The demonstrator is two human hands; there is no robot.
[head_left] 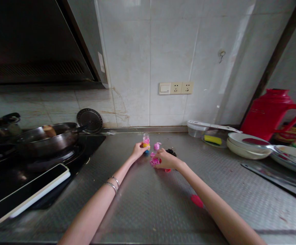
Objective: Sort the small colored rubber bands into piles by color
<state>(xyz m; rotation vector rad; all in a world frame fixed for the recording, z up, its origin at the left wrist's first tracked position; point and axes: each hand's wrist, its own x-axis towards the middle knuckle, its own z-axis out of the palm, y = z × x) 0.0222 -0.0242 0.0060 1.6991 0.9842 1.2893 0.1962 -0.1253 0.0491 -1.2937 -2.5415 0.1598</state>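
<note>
My left hand (138, 150) has its fingers pinched round a little clear bottle (146, 141), which stands upright at the far middle of the steel counter (142, 204), its base on or just above the surface. It is packed with pink and yellow bits, perhaps beads or sweets. I judge it to be light, stiff plastic with smooth, slightly slippery sides, so a pinch at mid-height between thumb and forefinger suits it best. It would tip easily if nudged near the top. My right hand (167, 160) lies just beside it, fingers curled over a small pink plastic piece (154, 162). This piece looks light and hard, with thin parts that could snap under a squeeze, so I would hold it by its thicker body. A round pink knob (157, 146) stands between my hands, a dark clump (172, 152) sits just behind my right, and a flat pink scrap (197, 200) lies near my right forearm. A phone (30, 192) rests on the stove to my left, and a red thermos jug (271, 114) stands at far right. I can read no brand or lettering: the bottle is too small, and the label behind the jug is blurred.
</note>
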